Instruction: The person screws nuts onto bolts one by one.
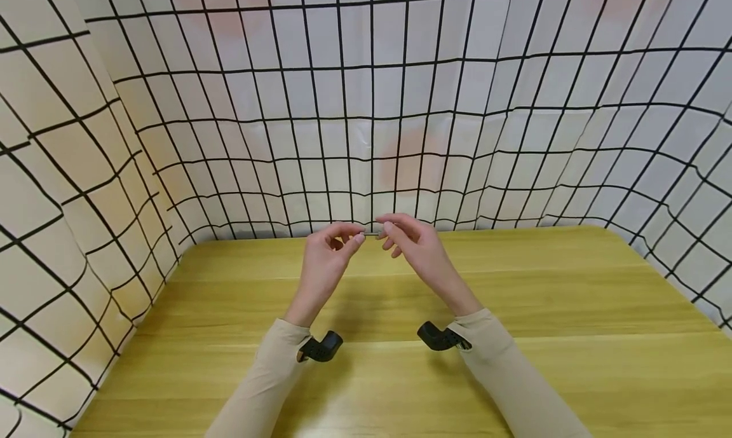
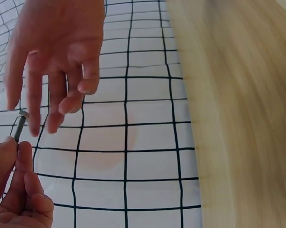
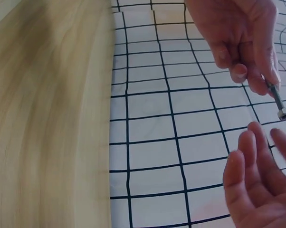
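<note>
Between thumb and fingertips, my left hand point(image 1: 326, 259) pinches one end of a small metal bolt point(image 1: 372, 234), held level above the far part of the table. A hexagonal piece point(image 3: 283, 114) sits at the bolt's free end; whether it is the head or a nut I cannot tell. My right hand point(image 1: 420, 247) hovers close to that end with its fingers spread and loosely bent. In the left wrist view, the right hand's fingers point(image 2: 57, 102) look apart from the bolt. The bolt's other end is hidden in the left fingertips.
Below the hands lies a yellowish wooden table point(image 1: 366, 374). A white sheet with a black grid point(image 1: 360, 139) stands along its back and sides. Each wrist wears a black camera mount, one on the left point(image 1: 321, 347) and one on the right point(image 1: 439, 336).
</note>
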The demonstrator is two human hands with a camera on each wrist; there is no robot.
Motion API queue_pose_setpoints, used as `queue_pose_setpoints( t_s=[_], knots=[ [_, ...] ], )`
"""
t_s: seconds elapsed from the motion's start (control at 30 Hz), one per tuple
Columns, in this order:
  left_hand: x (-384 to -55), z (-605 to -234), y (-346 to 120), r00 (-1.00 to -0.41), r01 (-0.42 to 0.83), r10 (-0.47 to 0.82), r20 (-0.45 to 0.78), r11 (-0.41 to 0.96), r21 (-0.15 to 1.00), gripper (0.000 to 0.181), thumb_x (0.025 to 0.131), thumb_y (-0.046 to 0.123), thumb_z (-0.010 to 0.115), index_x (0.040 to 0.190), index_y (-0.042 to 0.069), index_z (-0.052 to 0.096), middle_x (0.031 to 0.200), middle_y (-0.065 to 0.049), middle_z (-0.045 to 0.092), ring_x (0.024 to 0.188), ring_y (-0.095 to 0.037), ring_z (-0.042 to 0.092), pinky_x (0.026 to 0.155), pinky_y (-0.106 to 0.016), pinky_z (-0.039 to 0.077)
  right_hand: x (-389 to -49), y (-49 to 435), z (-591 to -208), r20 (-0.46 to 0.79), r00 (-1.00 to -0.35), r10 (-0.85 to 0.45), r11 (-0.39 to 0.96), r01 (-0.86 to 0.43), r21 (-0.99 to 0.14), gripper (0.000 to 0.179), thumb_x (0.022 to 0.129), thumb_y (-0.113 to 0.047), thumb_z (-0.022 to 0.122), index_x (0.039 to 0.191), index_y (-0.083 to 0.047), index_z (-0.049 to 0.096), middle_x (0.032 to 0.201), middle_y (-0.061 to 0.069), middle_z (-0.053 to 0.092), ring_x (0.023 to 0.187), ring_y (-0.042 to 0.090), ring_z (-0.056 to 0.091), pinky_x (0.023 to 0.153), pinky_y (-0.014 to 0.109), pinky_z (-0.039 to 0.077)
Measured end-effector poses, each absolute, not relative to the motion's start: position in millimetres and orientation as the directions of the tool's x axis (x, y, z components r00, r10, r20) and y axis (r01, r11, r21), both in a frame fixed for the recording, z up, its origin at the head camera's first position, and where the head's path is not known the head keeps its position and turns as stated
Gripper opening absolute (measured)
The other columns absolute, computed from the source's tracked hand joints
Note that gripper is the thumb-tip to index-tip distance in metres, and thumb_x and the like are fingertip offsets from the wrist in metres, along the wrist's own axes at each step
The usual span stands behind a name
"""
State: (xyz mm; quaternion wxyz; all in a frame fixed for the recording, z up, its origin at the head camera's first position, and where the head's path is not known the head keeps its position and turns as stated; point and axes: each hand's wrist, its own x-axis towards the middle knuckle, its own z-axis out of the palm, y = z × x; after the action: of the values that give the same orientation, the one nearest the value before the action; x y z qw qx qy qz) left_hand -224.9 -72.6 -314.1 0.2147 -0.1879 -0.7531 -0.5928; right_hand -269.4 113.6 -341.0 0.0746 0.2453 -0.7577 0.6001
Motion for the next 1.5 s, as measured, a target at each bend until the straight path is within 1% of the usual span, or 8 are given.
queue_pose_setpoints(
  t_s=[0.23,0.43,0.67,0.8,0.9,1.27,1.37,1.5],
  knots=[
    [-225,-312,-76,-0.846,0.521,0.004,0.533,0.219,0.825,0.010,0.091,0.000,0.068,0.098,-0.007,0.072,0.084,-0.018,0.065,0.074,-0.030,0.051,0.068,-0.032,0.039,-269,114,-343,0.461,-0.834,-0.302,0.169,-0.523,-0.835,0.031,0.096,-0.022,0.067,0.126,-0.013,0.063,0.117,0.009,0.066,0.103,0.020,0.061,0.084,0.042,0.051],
    [-227,-314,-76,-0.846,0.523,0.010,0.533,0.206,0.827,0.009,0.091,-0.001,0.067,0.097,-0.007,0.071,0.084,-0.018,0.065,0.072,-0.029,0.049,0.067,-0.032,0.038,-268,111,-344,0.501,-0.824,-0.267,0.166,-0.551,-0.818,0.020,0.092,-0.013,0.071,0.111,-0.008,0.069,0.106,0.010,0.066,0.097,0.021,0.060,0.079,0.035,0.052],
    [-250,-338,-78,-0.844,0.528,0.011,0.535,0.188,0.828,0.010,0.090,0.004,0.071,0.098,-0.003,0.073,0.081,-0.015,0.064,0.072,-0.028,0.048,0.066,-0.033,0.036,-255,109,-332,0.439,-0.861,-0.258,0.189,-0.491,-0.850,0.020,0.094,-0.007,0.067,0.112,0.001,0.069,0.105,0.012,0.067,0.094,0.026,0.062,0.080,0.031,0.051],
    [-252,-342,-78,-0.844,0.530,0.022,0.536,0.188,0.827,0.009,0.091,0.008,0.072,0.098,0.003,0.075,0.079,-0.009,0.061,0.071,-0.025,0.047,0.064,-0.034,0.035,-246,108,-322,0.429,-0.860,-0.277,0.178,-0.484,-0.856,0.018,0.096,-0.006,0.063,0.109,0.006,0.069,0.100,0.017,0.068,0.090,0.026,0.060,0.081,0.038,0.051],
    [-252,-344,-78,-0.841,0.536,0.034,0.540,0.198,0.821,0.008,0.091,0.011,0.072,0.098,0.007,0.076,0.078,-0.005,0.059,0.071,-0.023,0.047,0.063,-0.032,0.036,-248,108,-323,0.430,-0.857,-0.283,0.163,-0.485,-0.859,0.017,0.098,-0.008,0.060,0.102,0.006,0.070,0.093,0.020,0.068,0.084,0.027,0.059,0.078,0.044,0.051],
    [-251,-344,-74,-0.834,0.545,0.038,0.551,0.214,0.811,0.008,0.091,0.010,0.071,0.098,0.007,0.075,0.078,-0.002,0.058,0.069,-0.021,0.048,0.059,-0.029,0.036,-248,106,-323,0.393,-0.882,-0.259,0.182,-0.444,-0.877,0.033,0.104,-0.018,0.052,0.090,0.005,0.071,0.084,0.018,0.068,0.081,0.035,0.060,0.076,0.045,0.052],
    [-252,-344,-75,-0.835,0.542,0.024,0.550,0.207,0.815,0.009,0.091,0.010,0.071,0.099,0.006,0.075,0.078,-0.003,0.059,0.069,-0.021,0.048,0.060,-0.030,0.037,-250,106,-325,0.389,-0.879,-0.276,0.183,-0.445,-0.876,0.039,0.107,-0.022,0.045,0.094,0.005,0.071,0.087,0.019,0.069,0.083,0.035,0.061,0.077,0.049,0.051],
    [-253,-345,-76,-0.837,0.539,0.002,0.548,0.181,0.823,0.009,0.091,0.009,0.071,0.099,0.006,0.075,0.081,-0.006,0.063,0.070,-0.023,0.048,0.064,-0.031,0.038,-261,110,-334,0.385,-0.865,-0.324,0.165,-0.452,-0.877,0.036,0.107,-0.025,0.044,0.116,0.002,0.066,0.098,0.018,0.069,0.088,0.032,0.061,0.079,0.048,0.051]
  ],
)
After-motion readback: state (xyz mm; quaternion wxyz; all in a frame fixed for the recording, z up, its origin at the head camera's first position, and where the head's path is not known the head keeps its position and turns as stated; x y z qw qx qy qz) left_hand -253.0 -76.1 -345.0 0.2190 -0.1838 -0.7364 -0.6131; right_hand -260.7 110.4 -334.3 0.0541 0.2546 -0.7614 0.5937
